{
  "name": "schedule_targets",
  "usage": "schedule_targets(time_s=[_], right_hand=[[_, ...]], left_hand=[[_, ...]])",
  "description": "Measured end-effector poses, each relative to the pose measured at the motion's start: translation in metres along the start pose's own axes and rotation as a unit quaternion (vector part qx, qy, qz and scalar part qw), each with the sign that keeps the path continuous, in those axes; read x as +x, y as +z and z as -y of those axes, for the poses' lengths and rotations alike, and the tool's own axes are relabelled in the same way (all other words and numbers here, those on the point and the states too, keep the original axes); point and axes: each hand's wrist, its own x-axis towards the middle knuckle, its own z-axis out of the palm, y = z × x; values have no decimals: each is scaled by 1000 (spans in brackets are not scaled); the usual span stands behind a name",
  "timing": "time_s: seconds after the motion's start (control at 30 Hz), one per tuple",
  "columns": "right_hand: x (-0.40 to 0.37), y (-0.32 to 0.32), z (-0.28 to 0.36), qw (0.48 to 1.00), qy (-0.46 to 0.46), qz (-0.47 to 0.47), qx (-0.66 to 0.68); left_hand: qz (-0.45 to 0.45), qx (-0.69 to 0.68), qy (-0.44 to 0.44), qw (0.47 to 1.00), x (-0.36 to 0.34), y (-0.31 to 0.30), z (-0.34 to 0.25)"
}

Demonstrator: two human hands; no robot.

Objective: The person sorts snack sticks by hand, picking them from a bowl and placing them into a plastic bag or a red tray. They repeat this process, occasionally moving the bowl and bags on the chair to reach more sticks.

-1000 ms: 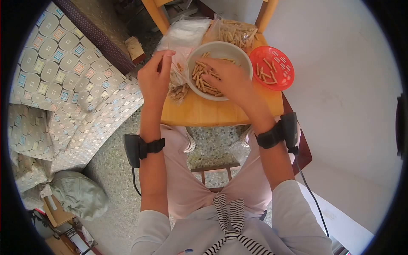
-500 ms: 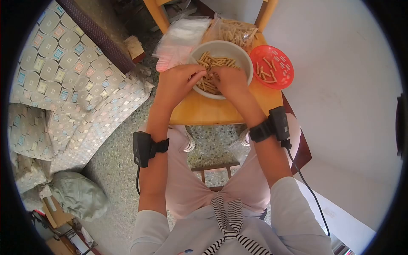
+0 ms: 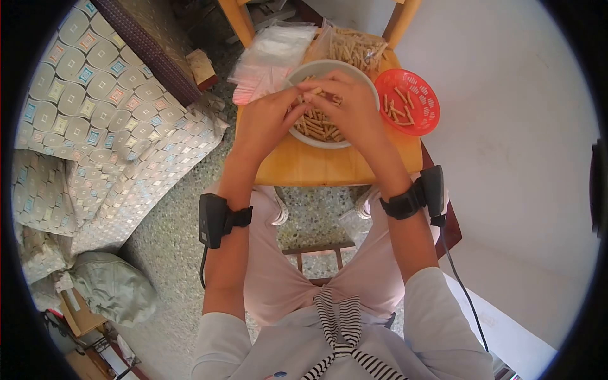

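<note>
Over a pale grey bowl (image 3: 369,120) filled with short brown sticks (image 3: 318,125), my two hands meet with their fingertips close together. My left hand (image 3: 273,115) is closed in a pinch at the bowl's left side; what lies between its fingers is hidden. From the right, my right hand (image 3: 352,109) reaches in with bent fingers, and a short brown stick seems to be at its fingertips. Right of the bowl, a red plastic basket (image 3: 425,109) holds several of the same sticks.
Behind the bowl on the wooden chair (image 3: 304,170) lie a clear bag of sticks (image 3: 354,49) and a stack of clear plastic bags (image 3: 272,54). A white wall (image 3: 506,126) stands at right, a patterned cloth (image 3: 107,120) at left. Black cabled devices (image 3: 215,220) are strapped to both forearms.
My right hand has risen from among the sticks, its fingers now spanning the bowl's upper part. My left hand has shifted slightly up and right, toward the right fingertips.
</note>
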Motion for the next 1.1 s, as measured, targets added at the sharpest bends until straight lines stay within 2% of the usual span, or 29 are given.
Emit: schedule_targets(time_s=[0.03, 0.17, 0.23, 0.47, 0.53, 0.67, 0.77, 0.83, 0.9, 0.93, 1.0, 1.1], right_hand=[[0, 0, 3, 998, 17, 25, 53], [2, -3, 12, 998, 1, 14, 56], [2, -4, 15, 996, 55, -14, 70], [1, -4, 2, 998, 35, -20, 51], [1, -2, -5, 993, 62, 30, 95], [-2, -2, -8, 995, 47, 58, 72], [-5, -7, -7, 995, 16, 77, 55], [-1, 3, -15, 990, 2, 78, 114], [3, 2, -8, 990, 57, 87, 99], [4, 8, -6, 990, 56, 87, 98], [3, 1, -4, 999, 10, 22, 34], [3, -8, 11, 998, 59, -11, 37]], left_hand=[[-5, -1, 3, 1000, 0, 1, 1], [-60, -25, 5, 998, 1, 2, -1], [-92, -14, 37, 995, 2, -1, -2], [-126, -42, 39, 990, 2, -4, -5], [-142, -53, 42, 988, 3, -8, -5], [-146, -88, 15, 985, 1, -10, -11], [-136, -132, 58, 980, 4, -1, -7], [-153, -129, 69, 977, 9, 4, -5], [-164, -107, 45, 980, -9, -12, 1], [-160, -110, 29, 981, -6, -13, -1], [-154, -152, 32, 976, 8, -2, -15], [-185, -156, 3, 970, 6, -4, -14]])
